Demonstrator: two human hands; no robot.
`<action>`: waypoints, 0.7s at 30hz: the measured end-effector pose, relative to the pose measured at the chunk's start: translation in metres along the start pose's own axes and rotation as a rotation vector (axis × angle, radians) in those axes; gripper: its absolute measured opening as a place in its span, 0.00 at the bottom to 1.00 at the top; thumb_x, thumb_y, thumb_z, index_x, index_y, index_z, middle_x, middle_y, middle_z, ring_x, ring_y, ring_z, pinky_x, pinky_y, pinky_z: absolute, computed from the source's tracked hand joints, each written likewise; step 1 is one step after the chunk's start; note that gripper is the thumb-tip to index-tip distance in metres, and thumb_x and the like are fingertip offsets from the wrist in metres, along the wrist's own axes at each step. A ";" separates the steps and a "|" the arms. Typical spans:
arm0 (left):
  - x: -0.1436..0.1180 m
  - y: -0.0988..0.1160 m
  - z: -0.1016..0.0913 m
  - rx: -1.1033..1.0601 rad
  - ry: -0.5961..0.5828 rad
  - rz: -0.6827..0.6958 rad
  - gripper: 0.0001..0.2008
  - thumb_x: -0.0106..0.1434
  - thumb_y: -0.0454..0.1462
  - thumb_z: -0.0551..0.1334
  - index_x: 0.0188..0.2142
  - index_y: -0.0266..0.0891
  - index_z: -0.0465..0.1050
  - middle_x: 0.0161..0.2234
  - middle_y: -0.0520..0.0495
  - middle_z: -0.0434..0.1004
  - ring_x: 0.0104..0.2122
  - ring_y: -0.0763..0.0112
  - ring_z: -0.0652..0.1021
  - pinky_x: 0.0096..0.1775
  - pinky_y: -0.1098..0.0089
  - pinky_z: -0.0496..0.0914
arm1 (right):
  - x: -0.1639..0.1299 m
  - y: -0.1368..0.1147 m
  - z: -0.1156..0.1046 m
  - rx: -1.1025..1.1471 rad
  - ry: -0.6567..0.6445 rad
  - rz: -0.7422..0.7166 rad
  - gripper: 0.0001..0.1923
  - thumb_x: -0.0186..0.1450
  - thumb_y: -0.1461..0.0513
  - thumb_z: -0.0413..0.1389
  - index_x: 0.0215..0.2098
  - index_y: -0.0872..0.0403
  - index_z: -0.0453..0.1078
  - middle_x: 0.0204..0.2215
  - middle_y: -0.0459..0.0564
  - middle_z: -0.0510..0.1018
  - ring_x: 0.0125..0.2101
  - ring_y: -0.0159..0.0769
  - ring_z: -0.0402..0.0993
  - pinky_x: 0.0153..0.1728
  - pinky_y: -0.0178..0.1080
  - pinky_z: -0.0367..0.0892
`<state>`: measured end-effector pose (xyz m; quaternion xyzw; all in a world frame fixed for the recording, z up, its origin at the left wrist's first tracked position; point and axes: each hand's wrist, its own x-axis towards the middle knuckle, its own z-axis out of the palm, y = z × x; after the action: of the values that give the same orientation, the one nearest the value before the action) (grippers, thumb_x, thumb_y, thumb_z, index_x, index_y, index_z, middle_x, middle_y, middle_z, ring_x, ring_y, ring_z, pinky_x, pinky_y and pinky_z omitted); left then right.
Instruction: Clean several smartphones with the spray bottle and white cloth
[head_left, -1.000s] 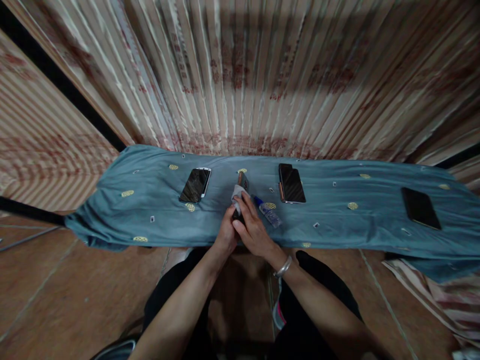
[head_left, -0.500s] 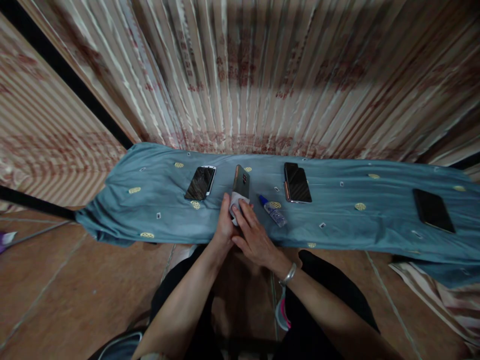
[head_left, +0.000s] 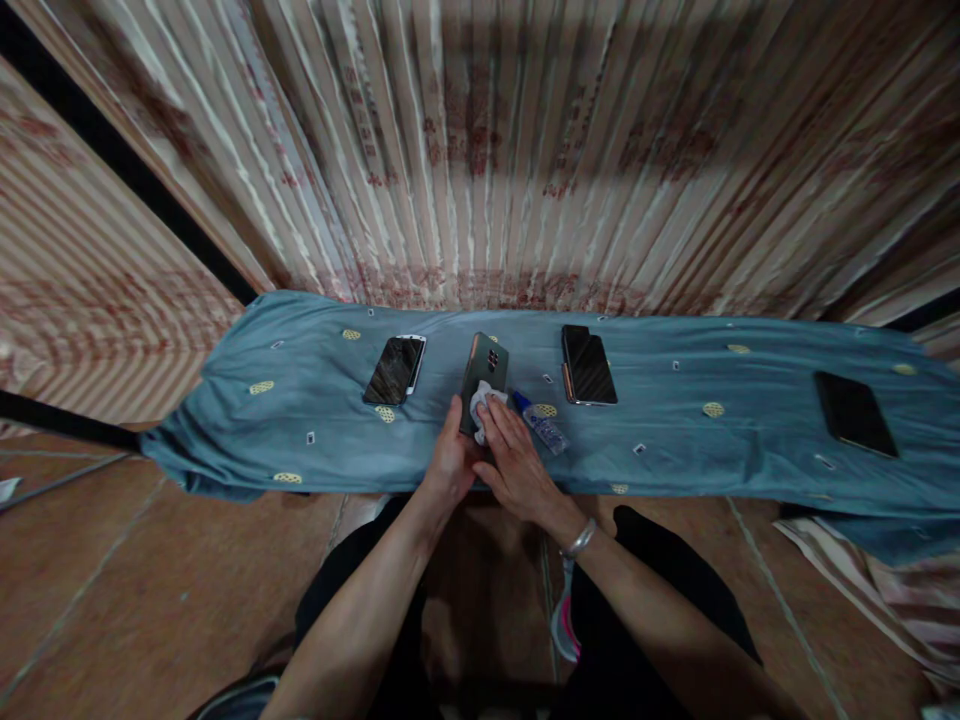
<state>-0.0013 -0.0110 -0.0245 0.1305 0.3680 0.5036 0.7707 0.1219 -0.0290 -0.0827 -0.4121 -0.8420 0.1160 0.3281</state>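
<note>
At the cloth's [head_left: 675, 440] near edge, both hands clasp a phone [head_left: 486, 365].

The right hand [head_left: 517, 468] has slid the white wipe [head_left: 484, 405] up the green phone [head_left: 484, 366].

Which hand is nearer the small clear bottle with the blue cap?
Right. The right hand lies just left of the bottle, pressing a white cloth; the left hand sits farther left, beyond it.

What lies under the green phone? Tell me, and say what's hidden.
The green phone lies back-up on the blue cloth. A white wipe under the right hand covers its near end; the left hand steadies it.
</note>
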 end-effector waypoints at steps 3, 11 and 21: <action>0.001 -0.007 0.002 0.002 -0.025 0.054 0.27 0.66 0.52 0.59 0.56 0.37 0.74 0.56 0.40 0.78 0.62 0.57 0.71 0.63 0.61 0.62 | 0.003 0.002 -0.003 0.002 0.018 0.032 0.38 0.74 0.50 0.43 0.74 0.53 0.32 0.73 0.59 0.45 0.72 0.48 0.41 0.68 0.60 0.50; 0.001 -0.030 0.003 0.051 -0.075 0.143 0.22 0.64 0.47 0.62 0.53 0.39 0.76 0.59 0.42 0.75 0.64 0.58 0.67 0.62 0.59 0.63 | 0.018 0.010 -0.024 0.002 0.086 0.123 0.38 0.73 0.53 0.45 0.74 0.49 0.31 0.74 0.53 0.40 0.73 0.46 0.38 0.69 0.58 0.48; -0.011 -0.030 0.008 0.126 -0.028 0.049 0.19 0.68 0.44 0.58 0.53 0.36 0.75 0.54 0.39 0.78 0.56 0.55 0.74 0.51 0.58 0.74 | 0.025 0.037 -0.039 0.017 0.186 0.208 0.34 0.75 0.50 0.39 0.74 0.53 0.37 0.74 0.56 0.44 0.73 0.43 0.38 0.70 0.57 0.44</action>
<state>0.0220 -0.0332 -0.0308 0.1949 0.3847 0.4964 0.7534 0.1592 0.0104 -0.0591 -0.5034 -0.7597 0.1177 0.3945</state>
